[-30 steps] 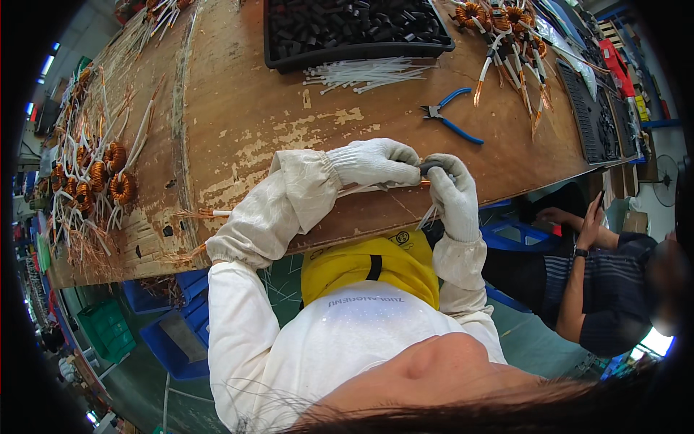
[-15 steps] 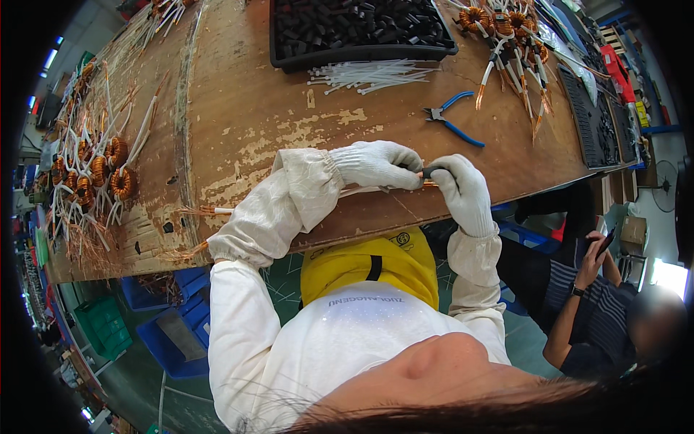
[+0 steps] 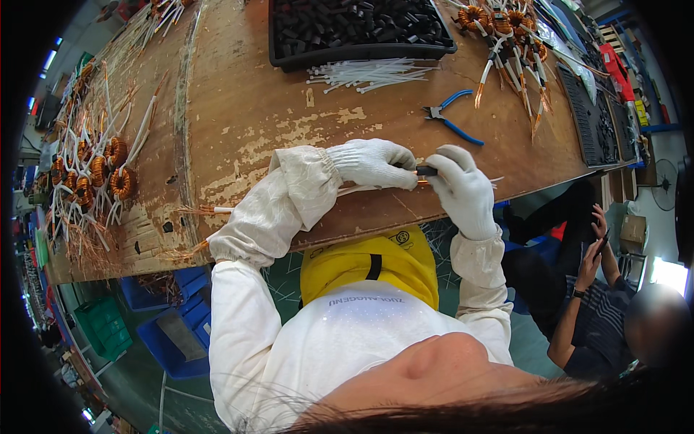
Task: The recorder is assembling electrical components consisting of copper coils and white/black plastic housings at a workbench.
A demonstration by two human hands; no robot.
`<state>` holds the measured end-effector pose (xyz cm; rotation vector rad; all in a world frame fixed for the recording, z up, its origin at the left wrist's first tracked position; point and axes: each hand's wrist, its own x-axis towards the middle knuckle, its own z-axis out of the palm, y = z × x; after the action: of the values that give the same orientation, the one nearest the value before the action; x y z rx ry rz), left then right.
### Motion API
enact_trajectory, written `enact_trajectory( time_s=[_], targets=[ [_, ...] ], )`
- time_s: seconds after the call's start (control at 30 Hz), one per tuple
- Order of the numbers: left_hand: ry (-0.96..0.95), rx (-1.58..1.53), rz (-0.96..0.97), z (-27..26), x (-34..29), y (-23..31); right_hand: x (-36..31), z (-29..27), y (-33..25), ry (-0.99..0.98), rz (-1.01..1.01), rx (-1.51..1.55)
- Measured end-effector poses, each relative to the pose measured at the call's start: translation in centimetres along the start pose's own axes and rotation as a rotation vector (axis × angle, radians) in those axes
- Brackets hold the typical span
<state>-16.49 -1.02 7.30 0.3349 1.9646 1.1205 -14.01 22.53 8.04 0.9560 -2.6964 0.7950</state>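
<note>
Both my hands wear white knit gloves and meet at the near edge of a worn wooden bench [image 3: 246, 108]. My left hand [image 3: 372, 163] pinches a thin copper wire with white sleeving [image 3: 361, 189] that trails left along the bench edge. My right hand [image 3: 463, 189] grips a small black tube piece [image 3: 426, 171] at the wire's end, fingertips touching those of the left. Blue-handled pliers [image 3: 452, 119] lie on the wood just beyond my right hand.
A black tray of black tube pieces [image 3: 358, 32] sits at the far side, a bundle of white sleeves [image 3: 369, 74] before it. Copper-wound coils lie at the left [image 3: 101, 170] and far right [image 3: 506, 29]. Another person [image 3: 600, 289] sits at lower right. Blue bins [image 3: 173, 333] stand under the bench.
My hands stay together at the bench edge, barely shifted. The person at the right has lowered their raised hand and leaned further in.
</note>
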Motion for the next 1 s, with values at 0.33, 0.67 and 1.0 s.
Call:
enact_trajectory(
  time_s=[0.33,0.67,1.0],
  targets=[
    [0.459,0.342,0.093,-2.2,-4.5,-0.9,0.6,-0.1,-0.3,-0.117,-0.196,-0.318],
    [0.481,0.542,0.084,3.8,-7.8,-5.0,1.2,1.0,-1.0,-0.164,-0.298,-0.554],
    [0.572,0.555,0.124,4.3,-7.6,-5.4,1.1,1.9,-1.6,-0.157,-0.239,-0.522]
  ],
)
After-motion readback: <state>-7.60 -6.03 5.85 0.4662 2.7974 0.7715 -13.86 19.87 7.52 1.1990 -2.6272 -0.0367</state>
